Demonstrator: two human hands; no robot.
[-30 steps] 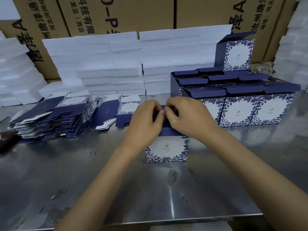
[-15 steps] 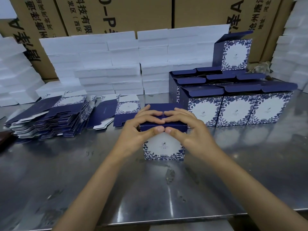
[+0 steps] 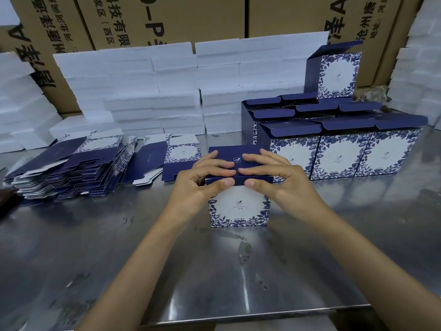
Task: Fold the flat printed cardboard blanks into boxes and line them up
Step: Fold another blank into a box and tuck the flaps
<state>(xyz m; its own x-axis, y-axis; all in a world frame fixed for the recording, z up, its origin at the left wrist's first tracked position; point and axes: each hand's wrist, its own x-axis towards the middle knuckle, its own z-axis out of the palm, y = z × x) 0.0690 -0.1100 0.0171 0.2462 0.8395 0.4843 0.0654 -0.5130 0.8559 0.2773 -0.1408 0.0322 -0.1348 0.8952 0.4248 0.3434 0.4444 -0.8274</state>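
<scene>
Flanking held box (image 3: 239, 206): blanks stack (image 3: 69, 173) left, finished boxes (image 3: 343, 156) right.

both bare forearms reach forward from the lower corners and come together in the middle. the left hand (image 3: 202, 185) and the right hand (image 3: 280, 181) are side by side, palms down. the fingers (image 3: 214, 163) of each hand lie almost straight and point toward the other hand, with the tips nearly meeting. both thumbs are lower, their tips close together.
</scene>
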